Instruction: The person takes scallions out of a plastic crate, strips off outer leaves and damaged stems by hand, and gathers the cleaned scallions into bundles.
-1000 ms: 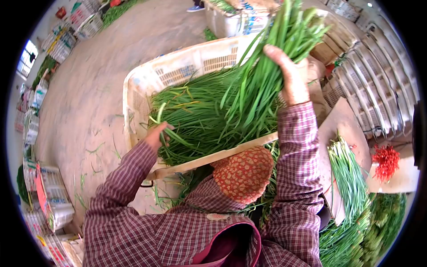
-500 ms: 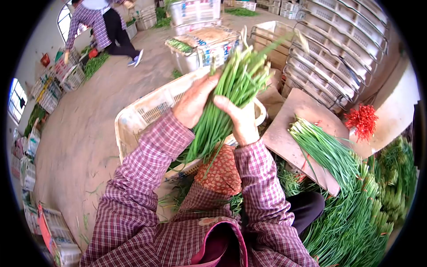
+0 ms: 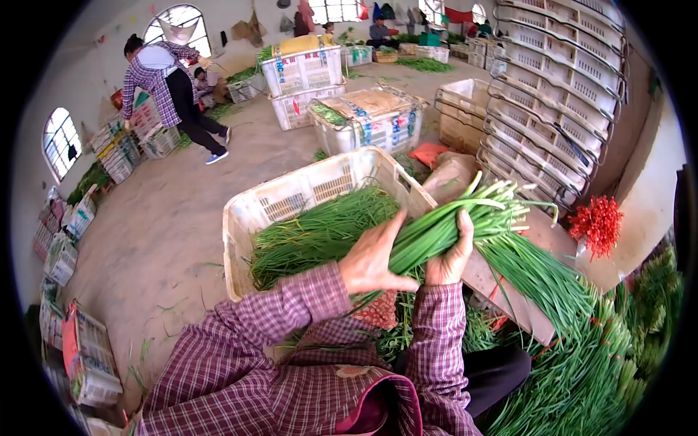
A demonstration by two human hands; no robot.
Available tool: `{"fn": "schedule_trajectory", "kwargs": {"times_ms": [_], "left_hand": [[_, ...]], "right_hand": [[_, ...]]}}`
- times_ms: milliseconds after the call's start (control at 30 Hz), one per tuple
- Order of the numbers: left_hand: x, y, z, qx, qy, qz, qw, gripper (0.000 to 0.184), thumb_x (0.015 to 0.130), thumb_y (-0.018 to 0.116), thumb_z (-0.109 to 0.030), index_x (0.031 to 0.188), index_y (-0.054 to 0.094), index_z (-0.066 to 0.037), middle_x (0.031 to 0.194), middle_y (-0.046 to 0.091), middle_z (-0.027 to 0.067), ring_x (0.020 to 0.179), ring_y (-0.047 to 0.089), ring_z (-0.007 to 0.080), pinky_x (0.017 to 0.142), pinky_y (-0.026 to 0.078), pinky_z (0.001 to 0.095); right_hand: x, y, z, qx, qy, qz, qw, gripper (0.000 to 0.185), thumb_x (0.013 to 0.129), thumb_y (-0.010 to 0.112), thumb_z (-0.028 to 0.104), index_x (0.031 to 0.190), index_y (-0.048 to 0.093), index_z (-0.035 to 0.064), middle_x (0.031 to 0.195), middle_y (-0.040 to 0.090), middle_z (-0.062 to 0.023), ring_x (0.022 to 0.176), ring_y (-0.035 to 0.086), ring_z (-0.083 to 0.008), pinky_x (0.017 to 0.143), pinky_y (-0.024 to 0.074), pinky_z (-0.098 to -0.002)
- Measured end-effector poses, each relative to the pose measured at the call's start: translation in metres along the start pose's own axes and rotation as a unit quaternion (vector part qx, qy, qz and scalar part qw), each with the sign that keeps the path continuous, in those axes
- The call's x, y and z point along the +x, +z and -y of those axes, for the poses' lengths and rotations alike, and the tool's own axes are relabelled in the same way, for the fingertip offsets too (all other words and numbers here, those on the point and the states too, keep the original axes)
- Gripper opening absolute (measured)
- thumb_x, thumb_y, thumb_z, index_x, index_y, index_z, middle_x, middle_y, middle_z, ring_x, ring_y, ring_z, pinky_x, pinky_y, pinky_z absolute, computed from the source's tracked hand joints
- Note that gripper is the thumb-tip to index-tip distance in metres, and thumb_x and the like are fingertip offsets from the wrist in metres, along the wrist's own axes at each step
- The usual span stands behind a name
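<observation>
A bunch of long green stalks (image 3: 429, 236) with pale ends to the right lies across my right hand (image 3: 451, 254), whose fingers wrap round it. My left hand (image 3: 374, 258) is against the bunch's left side, thumb and fingers spread apart. Behind my hands a white plastic crate (image 3: 291, 190) holds loose green stalks (image 3: 320, 229). Right of my right hand, another bunch (image 3: 531, 272) rests on a tilted board (image 3: 516, 309).
A stack of white crates (image 3: 552, 94) rises at the right, above red ties (image 3: 596, 225). Bundled greens (image 3: 574, 378) lie at the lower right. A lidded crate (image 3: 371, 120) stands ahead. A person (image 3: 171, 87) walks at the upper left.
The bunch has swung over to the right, its pale ends now near the board. My left hand has opened its fingers, and the view has tilted up to show more of the room.
</observation>
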State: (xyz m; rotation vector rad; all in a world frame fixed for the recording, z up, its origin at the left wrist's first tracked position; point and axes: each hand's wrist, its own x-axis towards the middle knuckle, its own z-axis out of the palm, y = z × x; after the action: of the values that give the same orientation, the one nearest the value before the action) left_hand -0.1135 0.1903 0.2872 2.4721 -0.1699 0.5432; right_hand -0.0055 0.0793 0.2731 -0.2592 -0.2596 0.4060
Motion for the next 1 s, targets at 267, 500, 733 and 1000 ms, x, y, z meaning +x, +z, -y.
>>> {"fn": "schedule_trajectory", "kwargs": {"times_ms": [267,500,733,1000], "left_hand": [[-0.048,0.003,0.009,0.003,-0.146,-0.026,0.989,0.060,0.071,0.072,-0.016,0.124,0.048,-0.002,0.084,0.068,0.0158,0.065,0.066,0.0318,0.069,0.057,0.0402],[-0.069,-0.011,0.039,-0.033,-0.134,0.022,0.990,0.059,0.069,0.071,-0.014,0.123,0.052,-0.002,0.090,0.069,0.0116,0.067,0.067,0.0215,0.073,0.057,0.0357],[-0.078,-0.009,0.040,-0.127,-0.135,0.066,0.980,0.064,0.067,0.071,-0.013,0.127,0.051,0.001,0.105,0.067,0.0127,0.090,0.065,0.0203,0.088,0.050,0.0323],[-0.089,-0.017,0.063,-0.223,-0.281,0.108,0.927,0.048,0.068,0.071,-0.002,0.114,0.057,0.003,0.097,0.067,0.0097,0.079,0.063,0.0161,0.074,0.051,0.0298]], "right_hand": [[-0.028,-0.019,-0.025,-0.007,0.047,-0.006,0.999,0.050,0.086,0.069,0.031,0.125,0.053,0.0051,0.116,0.061,-0.0076,0.104,0.060,-0.0216,0.091,0.0510,-0.0374],[0.002,-0.039,0.017,-0.088,-0.056,-0.019,0.994,0.044,0.095,0.056,0.036,0.128,0.053,0.0065,0.121,0.059,-0.0081,0.106,0.057,-0.0203,0.094,0.0457,-0.0361],[-0.003,-0.054,0.058,-0.079,-0.017,-0.025,0.996,0.036,0.100,0.044,0.040,0.074,0.043,0.0154,0.057,0.027,0.0062,0.050,0.027,-0.0089,0.049,0.0259,-0.0245],[-0.002,-0.101,0.185,-0.310,-0.173,-0.094,0.930,0.039,0.098,0.045,0.043,0.074,0.050,0.0133,0.056,0.040,0.0053,0.042,0.027,-0.0064,0.037,0.0210,-0.0230]]}}
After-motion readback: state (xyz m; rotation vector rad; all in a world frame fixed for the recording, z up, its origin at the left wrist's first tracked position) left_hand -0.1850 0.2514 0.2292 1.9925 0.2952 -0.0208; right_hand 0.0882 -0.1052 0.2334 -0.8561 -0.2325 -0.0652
